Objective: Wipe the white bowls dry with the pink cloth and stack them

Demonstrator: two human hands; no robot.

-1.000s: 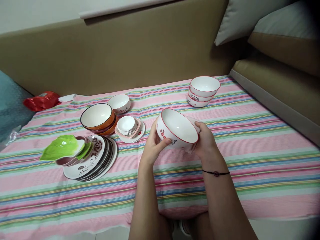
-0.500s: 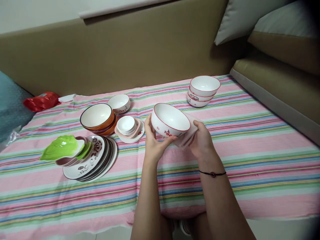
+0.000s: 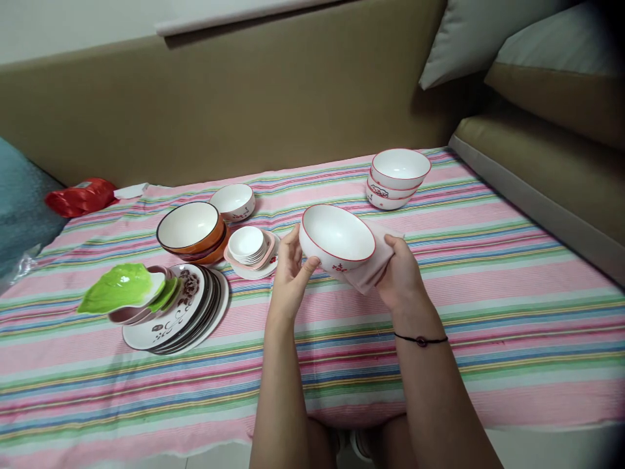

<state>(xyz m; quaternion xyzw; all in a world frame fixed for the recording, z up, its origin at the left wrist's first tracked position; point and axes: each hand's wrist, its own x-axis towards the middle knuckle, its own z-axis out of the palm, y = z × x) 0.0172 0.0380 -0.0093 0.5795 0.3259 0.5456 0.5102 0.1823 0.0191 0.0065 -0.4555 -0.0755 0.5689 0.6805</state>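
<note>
1. At the far left, a red glossy bundle [image 3: 82, 197] is seen beside a blue item [image 3: 24, 195]; crumpled clear plastic [image 3: 28, 266] is placed nearer the viewer.
2. A green leaf-shaped dish [image 3: 120, 288] is carried with pink dishes [image 3: 127, 316] on a stack of plates [image 3: 188, 326]; the top plate is marked with a dark floral pattern.
3. Behind the plates, orange bowls [image 3: 190, 228] are nested, with a dark rim shown on the uppermost. Just behind them, a single small floral bowl [image 3: 234, 202] is set.
4. To their right, small white dishes [image 3: 247, 244] are stacked on a pink dish [image 3: 270, 253], which is supported by a white plate [image 3: 244, 274]. The plate's right edge is approached closely in the view by the left hand.
5. By the left hand [image 3: 288, 280], the near left side of a red-rimmed bowl [image 3: 336, 234] is gripped between thumb and fingers. The bowl is held tilted above the striped cloth [image 3: 342, 345], its interior exposed.
6. By the right hand [image 3: 400, 277], a pale pink wiping cloth [image 3: 366, 273] is grasped and placed against the bowl's right side; part of it is hidden behind the bowl. A dark bracelet [image 3: 420, 341] is worn on this wrist.
7. Farther back, well apart from the held bowl, matching bowls [image 3: 398, 176] are stacked upright.
8. At the far right, the cloth is bordered by cushions [image 3: 561, 85].
</note>
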